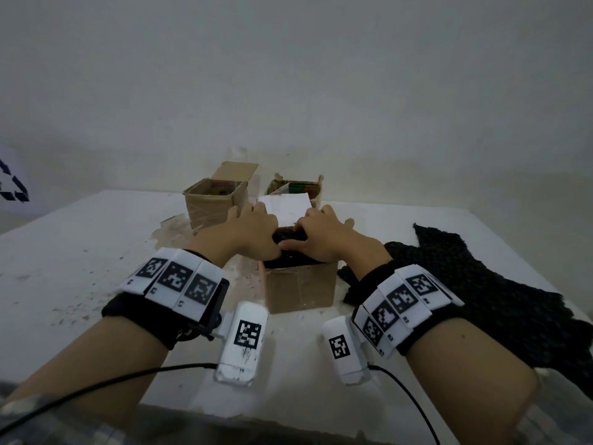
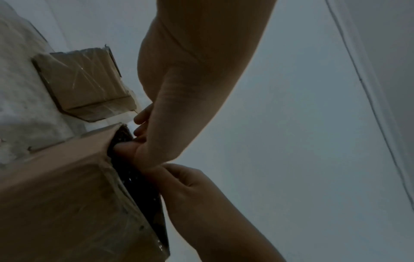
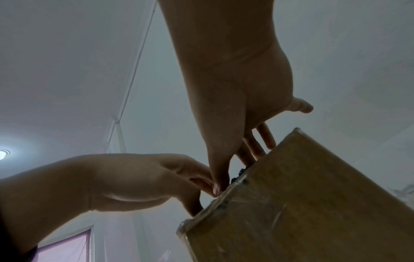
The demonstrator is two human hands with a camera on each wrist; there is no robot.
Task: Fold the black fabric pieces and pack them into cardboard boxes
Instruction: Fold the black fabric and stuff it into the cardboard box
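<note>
A folded black fabric piece (image 1: 288, 238) fills the top of the nearest cardboard box (image 1: 298, 287), and both hands lie on it. My left hand (image 1: 253, 229) presses on its left part, the thumb pushed into the fabric (image 2: 134, 179) at the box (image 2: 56, 186) rim. My right hand (image 1: 324, 234) presses on the right part. Its straight fingers (image 3: 253, 148) reach down behind the box (image 3: 302, 203) wall, where a bit of fabric (image 3: 238, 174) shows. A second, unfolded black fabric piece (image 1: 465, 284) lies spread on the table to the right.
The near box's white flap (image 1: 285, 207) stands open behind the hands. Two more open cardboard boxes sit at the back, one left (image 1: 215, 200) and one right (image 1: 298, 187), close to the wall. The white table (image 1: 80, 252) has a front edge near my forearms. Cables trail from the wrist cameras.
</note>
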